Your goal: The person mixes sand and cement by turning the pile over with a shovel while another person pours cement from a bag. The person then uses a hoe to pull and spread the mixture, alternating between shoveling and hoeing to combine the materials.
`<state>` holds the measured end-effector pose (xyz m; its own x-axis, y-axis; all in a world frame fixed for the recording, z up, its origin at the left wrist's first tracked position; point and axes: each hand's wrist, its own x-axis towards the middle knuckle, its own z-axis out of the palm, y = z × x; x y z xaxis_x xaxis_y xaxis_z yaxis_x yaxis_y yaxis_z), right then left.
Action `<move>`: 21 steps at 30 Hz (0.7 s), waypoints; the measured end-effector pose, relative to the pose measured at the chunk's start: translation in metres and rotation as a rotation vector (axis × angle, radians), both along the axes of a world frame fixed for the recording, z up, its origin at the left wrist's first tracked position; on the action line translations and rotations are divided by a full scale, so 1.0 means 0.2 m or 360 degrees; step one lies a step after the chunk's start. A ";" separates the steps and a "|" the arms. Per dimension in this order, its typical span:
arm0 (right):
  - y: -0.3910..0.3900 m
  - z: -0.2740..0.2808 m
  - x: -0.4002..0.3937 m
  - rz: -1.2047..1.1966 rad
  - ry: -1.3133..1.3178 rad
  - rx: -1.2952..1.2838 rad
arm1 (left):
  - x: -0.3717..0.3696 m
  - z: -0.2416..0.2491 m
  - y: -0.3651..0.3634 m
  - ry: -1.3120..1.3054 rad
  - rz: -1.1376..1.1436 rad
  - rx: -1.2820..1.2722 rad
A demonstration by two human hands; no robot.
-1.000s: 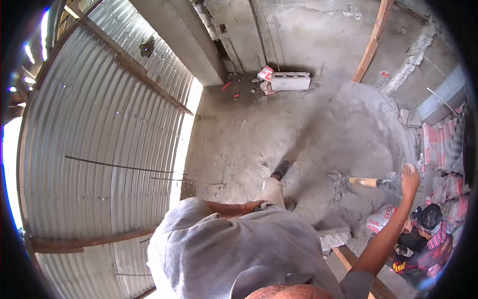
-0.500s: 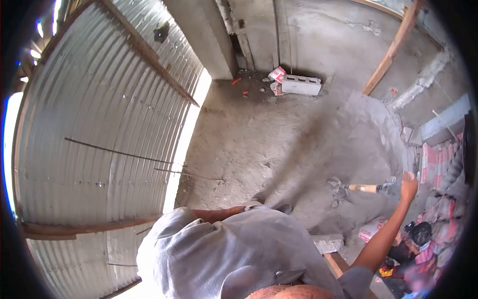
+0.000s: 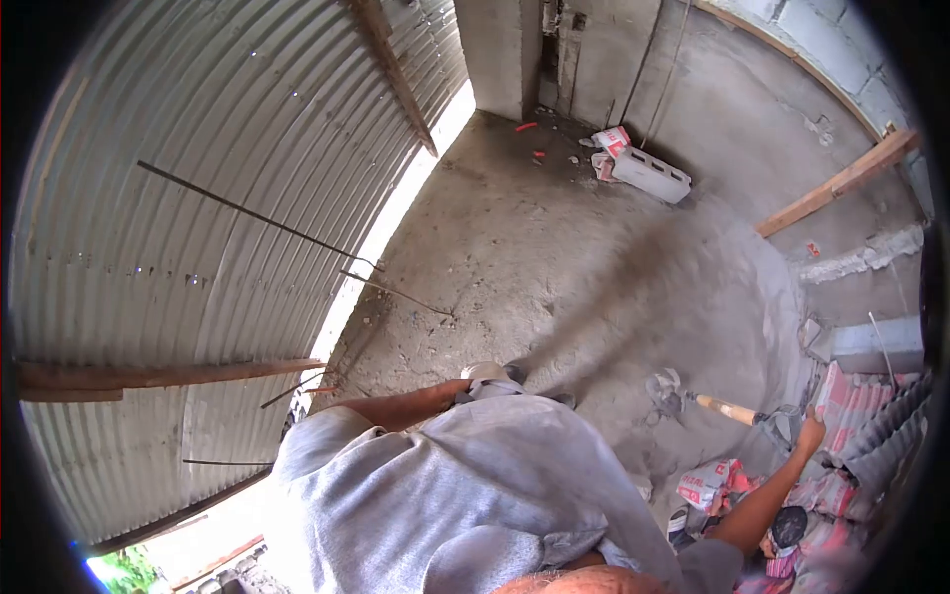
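At the right, my right hand (image 3: 810, 434) is closed around the grey D-shaped grip (image 3: 781, 426) of a shovel. Its short wooden shaft (image 3: 727, 407) slants across the floor toward the grey blade (image 3: 666, 389), which is near the dusty cement floor. My left arm is bent across the front of my body, and my left hand (image 3: 461, 389) is at my waist beside something whitish (image 3: 485, 372). The fingers of that hand are hidden. My grey shirt (image 3: 475, 485) fills the bottom middle of the view.
Red and white cement bags (image 3: 705, 485) lie at the lower right, near another person (image 3: 787, 540). A corrugated metal wall (image 3: 198, 247) runs along the left, with rods sticking out. A hollow concrete block (image 3: 650, 176) and a wooden prop (image 3: 836, 183) stand farther off.
The view has turned, so the far wall and concrete block appear farther right. My right hand and the shovel grip sit lower in the picture. The hand remains closed on the grip.
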<state>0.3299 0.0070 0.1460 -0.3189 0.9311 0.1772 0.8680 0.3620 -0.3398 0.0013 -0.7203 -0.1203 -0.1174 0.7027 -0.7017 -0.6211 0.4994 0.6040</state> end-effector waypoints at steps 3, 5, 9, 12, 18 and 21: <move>-0.07 0.01 -0.06 0.0003 0.0014 -0.0078 | -0.01 -0.04 -0.12 -0.0084 0.0105 -0.0022; -0.12 0.02 -0.09 0.0014 0.0048 -0.0091 | -0.02 -0.07 -0.19 -0.0140 0.0161 -0.0038; -0.25 0.03 -0.23 0.0143 0.0141 -0.0230 | -0.05 -0.11 -0.25 -0.0228 0.0202 -0.0041; -0.22 -0.09 -0.25 0.0124 0.0056 -0.0201 | -0.08 -0.14 -0.25 -0.0266 0.0184 -0.0036; -0.45 0.07 -0.41 0.0050 0.0006 -0.0158 | -0.12 -0.20 -0.17 -0.0297 0.0162 -0.0009; -0.33 -0.03 -0.32 0.0050 0.0115 0.0169 | -0.15 -0.19 -0.16 -0.0330 0.0162 -0.0034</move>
